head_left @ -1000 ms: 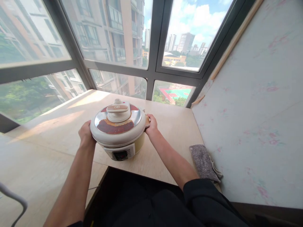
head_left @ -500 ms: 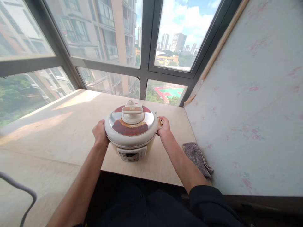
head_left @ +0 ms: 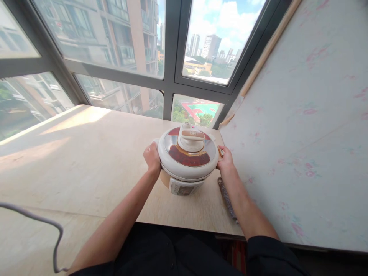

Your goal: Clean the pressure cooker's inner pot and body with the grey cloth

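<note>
Between my two hands is a white and beige electric pressure cooker (head_left: 188, 165), upright, with a shiny lid marked by dark red panels and a raised handle on top. Its control panel faces me. My left hand (head_left: 152, 156) is closed around the side handle on the left, and the fingers beneath are partly hidden. On the opposite side, my right hand (head_left: 225, 158) grips the right side handle. Whether the cooker's base touches the table or hangs just above it, I cannot tell.
The pale wooden table (head_left: 86, 165) runs to the window frame (head_left: 169, 69). A folded grey-brown cloth (head_left: 227, 201) lies by my right forearm, beside the flowered wall (head_left: 301, 134). A grey cable (head_left: 57, 230) curves across the table at lower left.
The pressure cooker has moved right, toward the wall, with both my hands still on its handles. My right forearm now covers part of the cloth. The view has shifted a little.
</note>
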`<state>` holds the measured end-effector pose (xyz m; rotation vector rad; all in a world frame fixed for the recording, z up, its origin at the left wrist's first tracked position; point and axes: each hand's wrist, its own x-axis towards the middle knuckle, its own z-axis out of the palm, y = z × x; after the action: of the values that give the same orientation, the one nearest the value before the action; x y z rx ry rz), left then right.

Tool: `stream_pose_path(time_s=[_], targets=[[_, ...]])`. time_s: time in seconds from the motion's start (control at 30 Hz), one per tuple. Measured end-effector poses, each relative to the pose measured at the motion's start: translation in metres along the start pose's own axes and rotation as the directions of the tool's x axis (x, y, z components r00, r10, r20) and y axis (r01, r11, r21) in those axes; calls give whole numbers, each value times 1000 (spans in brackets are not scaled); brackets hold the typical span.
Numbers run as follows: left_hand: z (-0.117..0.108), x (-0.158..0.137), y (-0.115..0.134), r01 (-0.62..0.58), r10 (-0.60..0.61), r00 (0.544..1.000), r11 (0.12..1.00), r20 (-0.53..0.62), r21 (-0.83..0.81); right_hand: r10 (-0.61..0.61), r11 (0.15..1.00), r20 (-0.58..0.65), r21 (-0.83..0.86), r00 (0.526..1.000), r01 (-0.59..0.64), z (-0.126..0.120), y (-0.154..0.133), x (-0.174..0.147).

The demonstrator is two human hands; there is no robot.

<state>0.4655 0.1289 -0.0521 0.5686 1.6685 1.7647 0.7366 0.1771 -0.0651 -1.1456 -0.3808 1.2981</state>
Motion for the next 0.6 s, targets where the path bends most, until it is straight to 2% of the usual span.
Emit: stream_pose_path(time_s=[0.1, 0.27, 0.4, 0.47, 0.6], targets=[[10, 7, -7, -5, 6, 1000, 998, 18, -67, 105, 991, -99, 97, 990, -95, 3, -3, -5], [15, 16, -17, -19, 20, 1000, 994, 13, -109, -37, 989, -139, 140, 990, 56, 7, 0, -9], [17, 15, -18, -21, 22, 1000, 991, 5, -132, -82, 987, -146, 126, 986, 101, 4, 3, -3], [17, 14, -16, -23, 23, 1000, 991, -1, -131, -83, 988, -135, 115, 987, 99, 3, 3, 2], [17, 9, -7, 5, -6, 1000, 992, -7, -129, -15, 998, -81, 58, 997, 20, 2, 0, 10]])
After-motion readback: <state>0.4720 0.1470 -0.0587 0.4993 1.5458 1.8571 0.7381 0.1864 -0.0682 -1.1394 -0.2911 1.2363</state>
